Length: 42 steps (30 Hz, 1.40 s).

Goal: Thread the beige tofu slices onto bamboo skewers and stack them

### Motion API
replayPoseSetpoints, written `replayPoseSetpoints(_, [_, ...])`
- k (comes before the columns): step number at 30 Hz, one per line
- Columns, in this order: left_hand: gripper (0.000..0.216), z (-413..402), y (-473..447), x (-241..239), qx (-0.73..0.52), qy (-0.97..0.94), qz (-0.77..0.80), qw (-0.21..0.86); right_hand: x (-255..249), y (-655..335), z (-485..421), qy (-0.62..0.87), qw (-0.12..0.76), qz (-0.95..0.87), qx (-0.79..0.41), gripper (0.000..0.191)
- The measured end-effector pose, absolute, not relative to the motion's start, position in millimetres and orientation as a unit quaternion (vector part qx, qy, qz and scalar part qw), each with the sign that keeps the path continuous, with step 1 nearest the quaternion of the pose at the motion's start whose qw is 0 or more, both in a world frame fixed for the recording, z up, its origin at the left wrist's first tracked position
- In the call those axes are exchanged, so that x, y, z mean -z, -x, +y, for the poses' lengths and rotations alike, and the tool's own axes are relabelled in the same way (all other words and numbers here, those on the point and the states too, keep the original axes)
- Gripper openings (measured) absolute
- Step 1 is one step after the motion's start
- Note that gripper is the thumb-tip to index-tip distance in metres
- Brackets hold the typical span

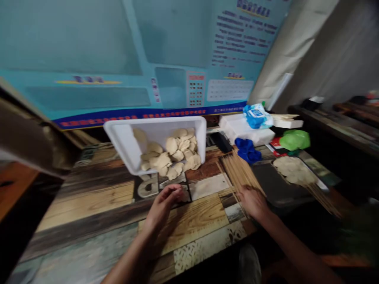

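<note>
- In the head view, the person's left hand is hovering or resting over the near middle of the table, just to the near side of the spilled pieces; its fingers are curling in towards the thumb, and I cannot tell whether they are closing on anything.
- The right hand is lying at the near end of a bundle of thin wooden sticks, with its fingers touching them; I cannot tell whether they are gripping any.
- The sticks are lying side by side, running from the hand towards the far side, with a few straying apart on the left.
- A white tub is lying tipped, its opening facing the near side, left of the sticks.
- Pale, flat, round pieces are piling up inside the tub and spilling over its near edge.
- To the right of the sticks, a dark tray is sitting on the table; a cluster of pale discs is lying at its far right, with sticks poking out towards the near right.
- Beyond the sticks, a crumpled blue item is lying near a white package, on which a blue-and-white packet is resting.
- Farther right, a green bag is lying beyond the discs.
- At the far side, a blue poster is standing behind the tub.
</note>
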<state>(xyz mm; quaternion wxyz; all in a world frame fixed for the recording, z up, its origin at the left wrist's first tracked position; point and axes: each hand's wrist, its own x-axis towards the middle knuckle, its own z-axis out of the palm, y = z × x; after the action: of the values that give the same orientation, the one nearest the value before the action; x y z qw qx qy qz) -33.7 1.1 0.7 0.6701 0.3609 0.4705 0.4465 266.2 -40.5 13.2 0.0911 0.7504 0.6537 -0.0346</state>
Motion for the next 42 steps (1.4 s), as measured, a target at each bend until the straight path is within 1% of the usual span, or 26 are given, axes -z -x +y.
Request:
replayPoseSetpoints(3, [0.029,18.7,51.4,2.0,-0.449,-0.449,0.483,0.603,-9.9,-272.1,-33.5,-0.748,0.101,0.655,0.036,0.021])
replayPoseSetpoints(8, [0.021,60.4,86.5,2.9,-0.418,-0.629,0.565,0.331,-11.8,-275.8,-24.0,-0.748,0.108,0.653,0.042,0.019])
replayPoseSetpoints(10, [0.020,77.5,91.6,2.8,-0.407,-0.662,0.576,0.255,-13.7,-273.5,-23.8,-0.752,0.106,0.649,0.041,0.019])
replayPoseSetpoints(14, [0.022,109.4,88.0,2.1,-0.377,-0.706,0.575,0.168,-22.6,-270.6,-27.5,-0.760,0.093,0.642,0.031,0.016])
replayPoseSetpoints(16, [0.022,122.6,86.5,1.2,-0.369,-0.716,0.572,0.152,-28.9,-270.0,-32.1,-0.763,0.083,0.641,0.024,0.015])
replayPoseSetpoints(19, [0.012,133.0,88.5,-3.0,-0.370,-0.719,0.568,0.151,-34.9,-268.2,-43.1,-0.762,0.067,0.643,0.024,0.014])
replayPoseSetpoints(21, [0.009,131.2,90.4,-8.0,-0.392,-0.706,0.564,0.174,-33.8,-266.0,-52.4,-0.758,0.057,0.649,0.030,0.018])
replayPoseSetpoints(22, [0.010,127.7,90.5,-10.8,-0.407,-0.691,0.560,0.207,-31.8,-264.6,-57.3,-0.753,0.043,0.655,0.034,0.022])
replayPoseSetpoints(23, [0.012,122.7,89.7,-13.6,-0.421,-0.670,0.553,0.261,-29.0,-262.9,-62.1,-0.747,0.022,0.664,0.036,0.026])
replayPoseSetpoints(25, [0.021,108.9,85.0,-18.1,-0.438,-0.612,0.517,0.408,-23.3,-258.2,-71.2,-0.726,-0.033,0.685,0.039,0.030])
replayPoseSetpoints(27, [0.028,91.7,76.6,-20.0,-0.435,-0.545,0.467,0.544,-19.6,-250.5,-79.3,-0.701,-0.093,0.706,0.039,0.025])
replayPoseSetpoints(29, [0.032,73.1,66.0,-18.9,-0.424,-0.473,0.437,0.637,-19.1,-239.0,-86.8,-0.668,-0.139,0.728,0.060,0.019])
replayPoseSetpoints(31, [0.034,55.6,55.4,-15.7,-0.412,-0.399,0.429,0.698,-20.1,-224.9,-94.3,-0.634,-0.174,0.746,0.109,0.022])
replayPoseSetpoints(34, [0.034,36.1,43.0,-9.7,-0.417,-0.314,0.418,0.743,-19.6,-205.3,-105.4,-0.578,-0.207,0.772,0.166,0.026])
replayPoseSetpoints(37, [0.032,26.9,36.8,-4.7,-0.430,-0.279,0.414,0.752,-16.8,-194.3,-114.1,-0.537,-0.225,0.795,0.172,0.031])
replayPoseSetpoints(42, [0.032,24.8,37.0,-1.1,-0.449,-0.267,0.403,0.752,-15.9,-190.5,-120.1,-0.530,-0.200,0.801,0.196,0.033])
